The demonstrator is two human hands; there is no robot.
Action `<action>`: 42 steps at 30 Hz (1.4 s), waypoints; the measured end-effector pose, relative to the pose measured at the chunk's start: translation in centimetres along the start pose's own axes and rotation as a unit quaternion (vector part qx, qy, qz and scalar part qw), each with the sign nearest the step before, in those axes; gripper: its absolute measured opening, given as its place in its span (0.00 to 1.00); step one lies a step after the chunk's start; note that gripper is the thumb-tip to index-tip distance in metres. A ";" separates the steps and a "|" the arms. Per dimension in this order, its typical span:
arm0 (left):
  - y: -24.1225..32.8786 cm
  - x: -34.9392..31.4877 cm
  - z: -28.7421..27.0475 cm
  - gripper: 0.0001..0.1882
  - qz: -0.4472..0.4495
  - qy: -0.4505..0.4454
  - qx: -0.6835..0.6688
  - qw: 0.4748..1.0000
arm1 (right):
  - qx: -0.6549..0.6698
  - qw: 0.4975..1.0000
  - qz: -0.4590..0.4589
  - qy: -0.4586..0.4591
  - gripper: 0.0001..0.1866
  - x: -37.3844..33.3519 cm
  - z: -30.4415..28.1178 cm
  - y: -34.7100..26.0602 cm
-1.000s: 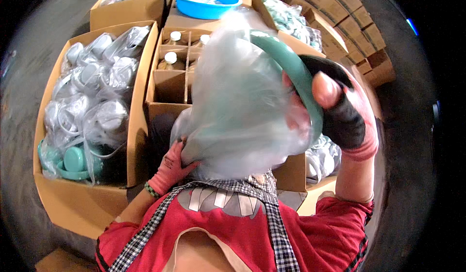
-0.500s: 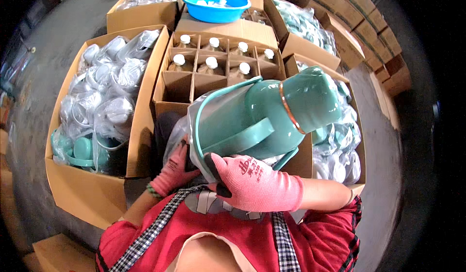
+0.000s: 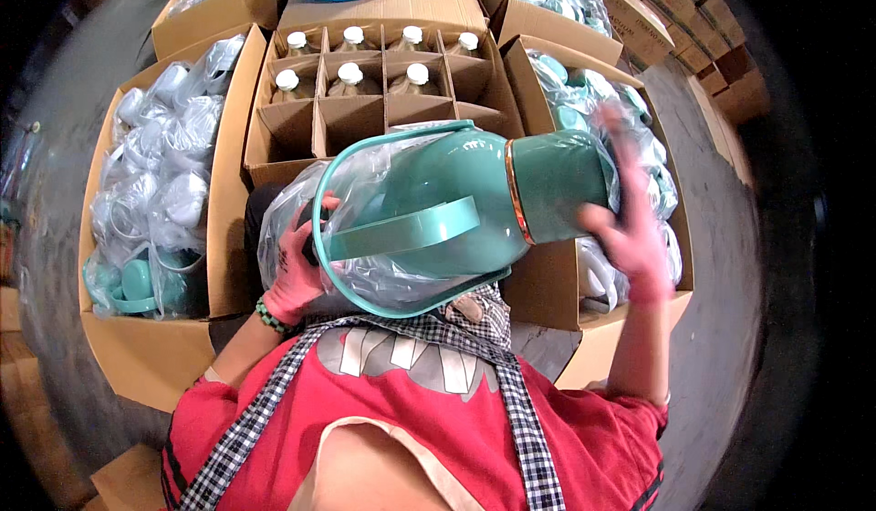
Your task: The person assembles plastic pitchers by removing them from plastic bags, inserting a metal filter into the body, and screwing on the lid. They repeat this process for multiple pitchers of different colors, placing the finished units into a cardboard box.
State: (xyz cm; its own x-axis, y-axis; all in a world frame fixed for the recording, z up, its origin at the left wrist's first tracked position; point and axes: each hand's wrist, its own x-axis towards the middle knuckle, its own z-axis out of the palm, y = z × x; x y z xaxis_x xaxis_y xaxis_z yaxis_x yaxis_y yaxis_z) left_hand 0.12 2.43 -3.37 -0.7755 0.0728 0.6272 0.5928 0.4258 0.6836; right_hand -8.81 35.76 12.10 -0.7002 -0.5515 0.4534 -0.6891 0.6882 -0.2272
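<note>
My left hand (image 3: 297, 269) grips the base end of a green flask (image 3: 456, 210), clamped through its clear plastic bag (image 3: 301, 210). My right hand (image 3: 630, 228), fingers spread, presses flat on the flask's cap end. Flask lies sideways at chest height, over a divided box of white-capped bottles (image 3: 351, 78). Boxes of bagged flasks (image 3: 160, 178) sit either side.

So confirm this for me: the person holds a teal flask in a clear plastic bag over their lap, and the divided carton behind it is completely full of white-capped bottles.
Not quite. The head view shows the divided carton only partly full: white-capped bottles fill the far cells, while the near cells are empty. The rest holds: the left hand and right hand hold a teal flask in a clear plastic bag over the lap.
</note>
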 end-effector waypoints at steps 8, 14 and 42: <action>-0.5 0.2 0.0 0.24 -0.037 0.048 0.037 0.997 | 0.561 0.632 0.455 -0.281 0.35 2.6 -2.3 4.4; -0.8 0.1 -0.6 0.25 -0.076 0.036 0.023 0.996 | 0.073 0.995 -0.051 0.046 0.27 3.7 -2.1 -3.9; 0.3 -4.3 -1.5 0.23 -0.392 -0.438 -0.005 0.809 | 0.623 0.739 0.257 -0.018 0.12 7.0 19.1 -6.2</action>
State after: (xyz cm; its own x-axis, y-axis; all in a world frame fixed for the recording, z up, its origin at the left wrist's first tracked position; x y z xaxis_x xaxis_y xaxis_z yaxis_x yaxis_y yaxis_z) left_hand 3.97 0.83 -5.34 -0.7678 0.3972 -0.5027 -0.1577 0.6432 0.7492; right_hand -12.96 18.63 0.24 -0.9185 -0.3952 0.0128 0.0483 -0.1445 -0.9883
